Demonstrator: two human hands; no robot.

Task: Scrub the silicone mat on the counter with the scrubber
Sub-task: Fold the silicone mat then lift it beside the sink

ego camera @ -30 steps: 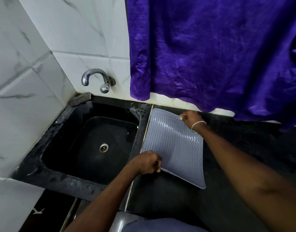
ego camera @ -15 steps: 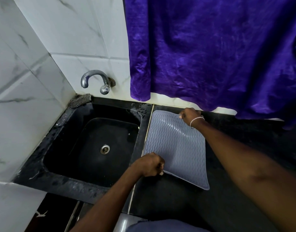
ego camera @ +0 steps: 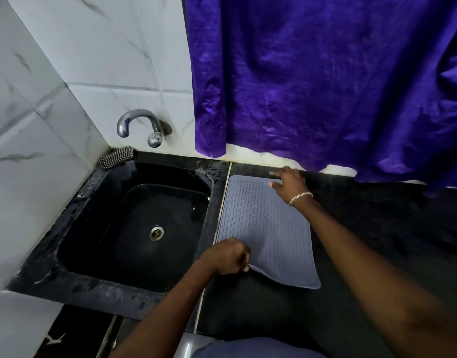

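A grey silicone mat (ego camera: 263, 228) with a wavy ribbed pattern lies on the black counter (ego camera: 377, 241), just right of the sink. My left hand (ego camera: 228, 257) pinches the mat's near left corner, which is lifted slightly off the counter. My right hand (ego camera: 288, 183) hovers over the mat's far right corner with its fingers spread, holding nothing. A checked scrubber (ego camera: 115, 156) lies at the sink's back left corner against the tiled wall.
A black sink (ego camera: 149, 228) with a metal drain sits left of the mat. A chrome tap (ego camera: 142, 126) sticks out of the white tiled wall above it. A purple curtain (ego camera: 325, 86) hangs down to the counter's back edge.
My right hand has let go of the mat's far right corner and spread its fingers. The mat has settled flatter on the counter, with my left hand still pinching its near corner.
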